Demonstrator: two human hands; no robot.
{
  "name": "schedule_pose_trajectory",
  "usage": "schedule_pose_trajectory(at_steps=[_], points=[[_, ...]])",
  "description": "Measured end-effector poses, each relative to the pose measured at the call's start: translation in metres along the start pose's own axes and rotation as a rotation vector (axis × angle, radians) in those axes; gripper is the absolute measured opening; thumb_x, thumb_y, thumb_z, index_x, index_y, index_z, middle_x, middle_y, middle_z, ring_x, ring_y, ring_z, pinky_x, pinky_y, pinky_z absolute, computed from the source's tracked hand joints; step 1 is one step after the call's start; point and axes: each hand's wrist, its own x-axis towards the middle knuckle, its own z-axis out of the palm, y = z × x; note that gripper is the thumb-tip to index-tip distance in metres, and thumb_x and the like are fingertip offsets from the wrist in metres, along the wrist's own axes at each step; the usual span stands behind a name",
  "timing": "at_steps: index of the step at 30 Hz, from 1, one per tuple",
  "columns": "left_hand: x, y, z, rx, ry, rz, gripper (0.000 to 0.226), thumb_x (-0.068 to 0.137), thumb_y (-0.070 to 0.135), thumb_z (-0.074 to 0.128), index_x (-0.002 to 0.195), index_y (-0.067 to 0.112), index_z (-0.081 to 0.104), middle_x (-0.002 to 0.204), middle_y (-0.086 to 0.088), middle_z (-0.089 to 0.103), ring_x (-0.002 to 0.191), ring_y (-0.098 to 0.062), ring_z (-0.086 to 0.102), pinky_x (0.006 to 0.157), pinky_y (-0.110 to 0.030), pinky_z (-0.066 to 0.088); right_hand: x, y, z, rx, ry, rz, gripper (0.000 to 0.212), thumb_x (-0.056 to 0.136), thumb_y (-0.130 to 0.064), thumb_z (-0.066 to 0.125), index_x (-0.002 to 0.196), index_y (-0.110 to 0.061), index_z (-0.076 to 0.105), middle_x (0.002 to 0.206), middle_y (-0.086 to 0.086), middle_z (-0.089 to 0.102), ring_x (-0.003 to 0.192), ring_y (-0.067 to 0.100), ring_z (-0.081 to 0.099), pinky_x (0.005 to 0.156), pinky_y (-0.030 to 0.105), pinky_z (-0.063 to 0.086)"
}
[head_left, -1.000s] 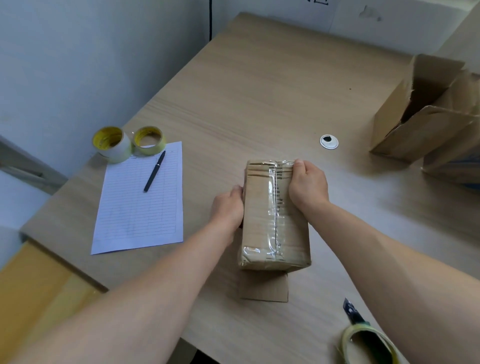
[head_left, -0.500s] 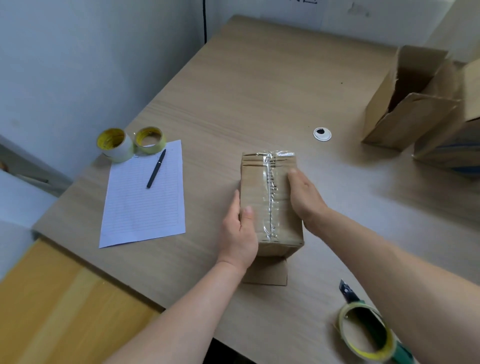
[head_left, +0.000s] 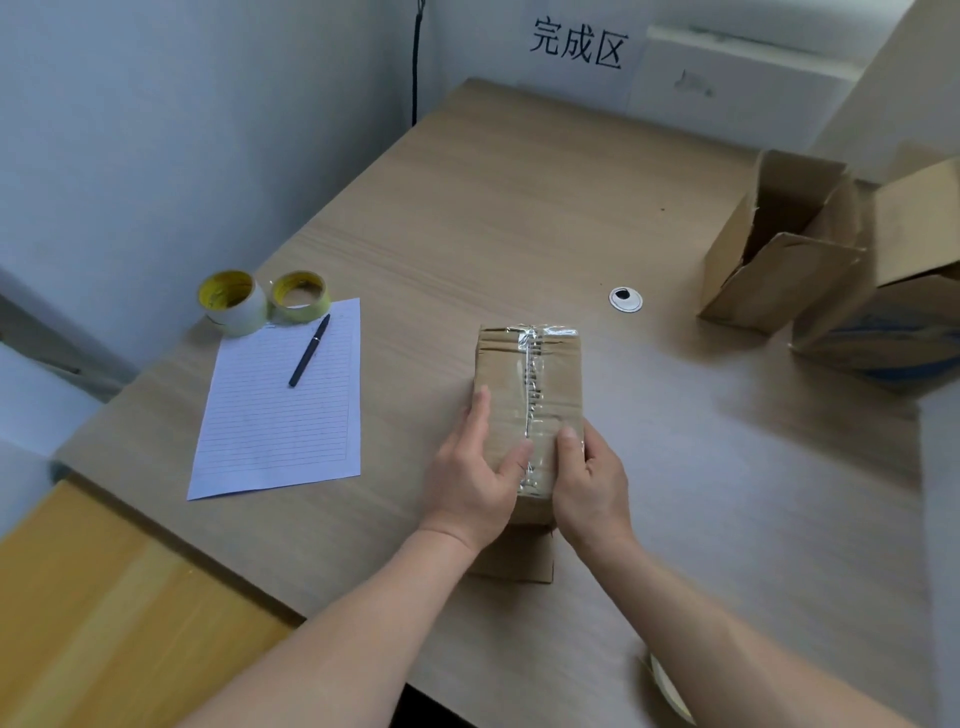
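A small brown cardboard box (head_left: 540, 374), sealed along its top seam with clear tape, stands in the middle of the wooden table (head_left: 519, 208). My left hand (head_left: 470, 475) grips its near left edge, thumb lying across the top. My right hand (head_left: 589, 480) grips the near right corner, thumb pressed on the tape. The near end of the box is hidden by both hands. A loose flap of cardboard (head_left: 519, 564) pokes out under the near end.
A lined sheet (head_left: 283, 410) with a black pen (head_left: 310, 349) lies to the left, two tape rolls (head_left: 262, 300) behind it. Open cardboard boxes (head_left: 810, 249) stand at the right. A tape roll (head_left: 670, 691) sits at the near edge. A white cable grommet (head_left: 625, 299) is beyond the box.
Both hands slid from the far and middle parts of the box back to its near end. The right hand now holds the near right corner.
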Motion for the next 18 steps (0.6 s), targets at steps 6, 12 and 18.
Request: schedule_pose_trajectory(at_steps=[6, 12, 18], points=[[0.007, 0.004, -0.009, -0.042, -0.135, -0.075, 0.102, 0.077, 0.054, 0.076, 0.156, 0.031, 0.016, 0.155, 0.006, 0.039, 0.14, -0.013, 0.04, 0.107, -0.019, 0.032, 0.0, -0.007, -0.001, -0.021, -0.044, 0.021, 0.049, 0.084, -0.058, 0.031, 0.108, -0.032, 0.064, 0.097, -0.016, 0.071, 0.095, 0.011, 0.065, 0.089, 0.043, 0.053], [0.011, 0.007, -0.011, -0.093, -0.116, -0.289, 0.088, 0.079, 0.054, 0.071, 0.152, 0.038, 0.025, 0.136, 0.012, 0.058, 0.125, -0.015, 0.055, 0.103, -0.029, 0.044, 0.0, -0.01, -0.002, -0.043, -0.07, 0.031, 0.037, 0.091, -0.05, 0.034, 0.105, -0.032, 0.063, 0.095, -0.014, 0.071, 0.092, 0.009, 0.065, 0.087, 0.042, 0.052], [0.023, 0.011, -0.018, -0.174, -0.162, -0.397, 0.036, 0.1, 0.047, 0.043, 0.124, 0.028, 0.061, 0.116, 0.006, 0.068, 0.109, -0.019, 0.061, 0.097, -0.035, 0.047, 0.002, -0.017, -0.01, -0.09, -0.113, 0.072, 0.032, 0.105, -0.041, 0.032, 0.115, -0.039, 0.063, 0.106, -0.016, 0.069, 0.101, 0.008, 0.062, 0.092, 0.037, 0.049]])
